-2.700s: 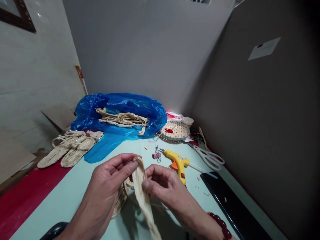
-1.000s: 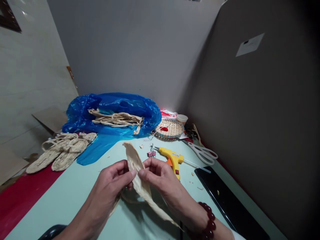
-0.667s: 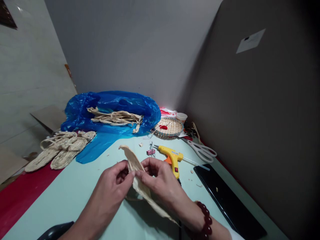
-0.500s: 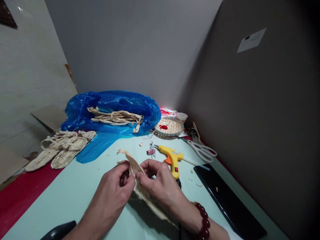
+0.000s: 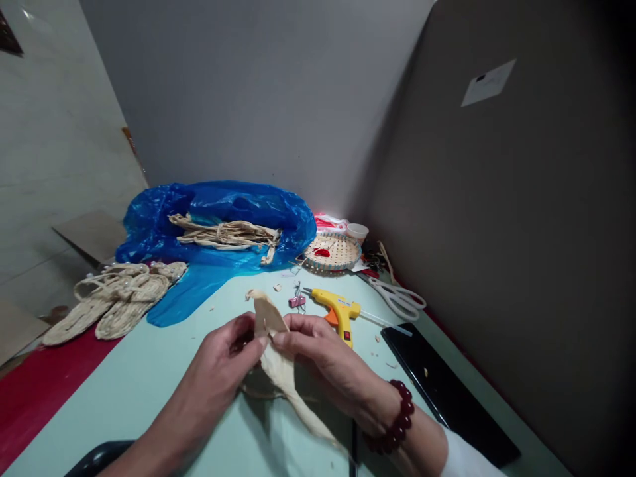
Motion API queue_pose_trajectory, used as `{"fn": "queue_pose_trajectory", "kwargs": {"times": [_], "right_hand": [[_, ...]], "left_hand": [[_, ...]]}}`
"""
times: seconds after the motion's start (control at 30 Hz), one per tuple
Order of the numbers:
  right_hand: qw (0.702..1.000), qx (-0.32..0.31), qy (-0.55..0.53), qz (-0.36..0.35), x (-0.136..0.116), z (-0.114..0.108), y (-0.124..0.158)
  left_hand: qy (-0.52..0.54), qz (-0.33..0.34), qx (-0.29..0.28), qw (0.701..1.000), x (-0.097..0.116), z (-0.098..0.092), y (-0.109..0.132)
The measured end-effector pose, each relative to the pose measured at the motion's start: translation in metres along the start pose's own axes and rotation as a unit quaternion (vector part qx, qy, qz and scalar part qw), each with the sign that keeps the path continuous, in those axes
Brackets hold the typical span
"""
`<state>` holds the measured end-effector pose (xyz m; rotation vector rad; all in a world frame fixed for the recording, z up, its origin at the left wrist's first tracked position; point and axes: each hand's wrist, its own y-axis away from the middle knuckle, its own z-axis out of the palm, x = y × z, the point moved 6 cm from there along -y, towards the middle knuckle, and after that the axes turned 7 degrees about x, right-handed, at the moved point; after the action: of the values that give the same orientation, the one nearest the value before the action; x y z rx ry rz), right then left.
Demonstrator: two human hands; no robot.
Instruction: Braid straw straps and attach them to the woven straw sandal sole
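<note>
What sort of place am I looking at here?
Probably a small handicraft workspace, though whether home or workshop isn't clear: a pale fibre strip is being held, near a yellow glue gun and woven sandals.

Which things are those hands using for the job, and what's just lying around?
In use:
pale strip, held by left hand and right hand

Probably just lying around, untouched:
yellow glue gun
pink clip
scissors
sandals
blue bag
woven basket

A pale, dry fibre strip (image 5: pixel 278 368) is held between left hand (image 5: pixel 226 354) and right hand (image 5: pixel 320 344), spread broad and creased. Its upper tip bends leftward; the lower end narrows, slanting down rightward.
</note>
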<state>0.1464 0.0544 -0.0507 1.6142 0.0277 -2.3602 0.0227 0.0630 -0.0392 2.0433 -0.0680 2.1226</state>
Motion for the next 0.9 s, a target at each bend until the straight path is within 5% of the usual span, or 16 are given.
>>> {"fn": "queue_pose_trajectory", "kwargs": {"times": [0.23,0.67,0.9], "right_hand": [[0.997,-0.011,-0.068,-0.021,-0.0045,-0.0009,-0.0019],[0.99,-0.02,-0.14,-0.022,-0.0075,0.0012,-0.0027],[0.994,-0.021,-0.104,-0.036,-0.0079,-0.0012,-0.0044]], "left_hand": [[0.227,-0.089,-0.07,0.967,0.0006,0.0108,0.0044],[0.278,-0.083,-0.026,0.957,-0.0008,0.0069,0.0024],[0.285,-0.148,-0.023,0.947,-0.008,0.0063,0.0068]]}}
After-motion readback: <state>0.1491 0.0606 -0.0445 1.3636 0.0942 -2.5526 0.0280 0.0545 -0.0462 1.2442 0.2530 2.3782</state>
